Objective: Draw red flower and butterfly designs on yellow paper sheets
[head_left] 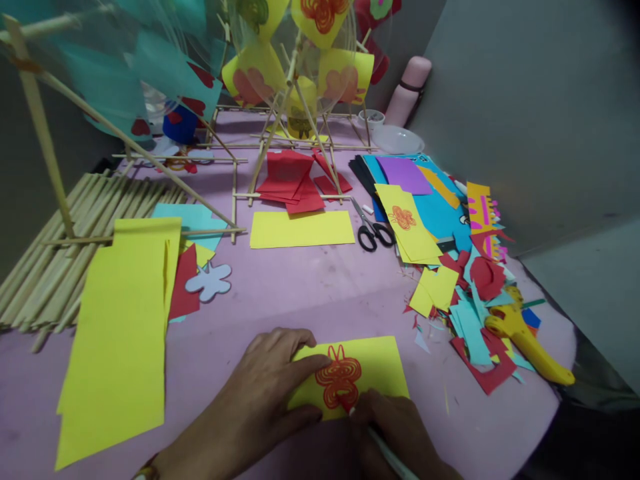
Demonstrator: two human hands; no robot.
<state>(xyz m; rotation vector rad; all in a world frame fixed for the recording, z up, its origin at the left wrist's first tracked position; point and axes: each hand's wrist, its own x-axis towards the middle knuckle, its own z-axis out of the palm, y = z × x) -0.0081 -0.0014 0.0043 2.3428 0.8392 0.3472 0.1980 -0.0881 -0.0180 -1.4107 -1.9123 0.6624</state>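
Observation:
A yellow paper card (383, 360) lies on the table in front of me. On it is a red butterfly drawing (339, 373) made of looping lines, with two antennae. My left hand (280, 380) rests over the card's left side, fingers apart, thumb and fingertips pressing on the paper beside the butterfly. My right hand (393, 423) is closed around a red felt-tip marker (395, 460) with a pale barrel. Its red tip touches the lower right wing. The fingers partly hide the barrel.
Yellow sheets (120, 333) and bamboo sticks (55, 267) lie left, near a lilac flower cutout (210, 283). Scissors (370, 230), a yellow strip (303, 229) and red paper (287, 177) are ahead. Paper scraps (473, 320) and a yellow glue gun (530, 340) lie right. Stick frames (295, 87) stand behind.

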